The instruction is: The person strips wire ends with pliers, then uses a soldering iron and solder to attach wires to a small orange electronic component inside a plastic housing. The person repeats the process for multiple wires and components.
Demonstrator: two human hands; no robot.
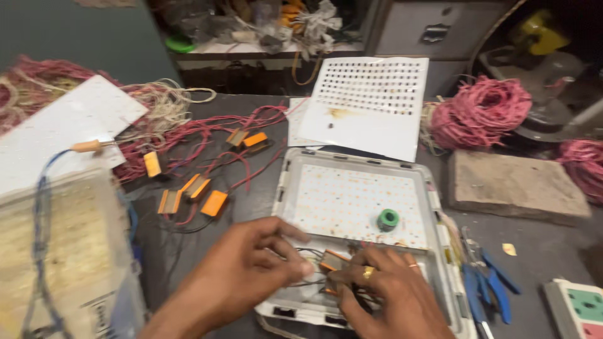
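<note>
both hands pinch a small orange module (pixel 331 260) and its thin wires at the near edge of the grey light housing (pixel 286 176): left hand (pixel 242 270) closed on the wires, right hand (pixel 389 289) gripping the module. led board (pixel 352 201) is already seated, with a green solder spool (pixel 387 220) on it; the wiring looks unfinished. loose orange modules (pixel 201 194) on red leads lie toward the worktop's left side.

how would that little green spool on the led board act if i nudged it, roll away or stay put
The green spool looks to lie flat on its round face on the LED board, so a nudge would probably slide it rather than roll it. It looks small and light, so it should move easily. Tipped on edge it could roll, though the housing's raised rim would likely stop it.
</note>
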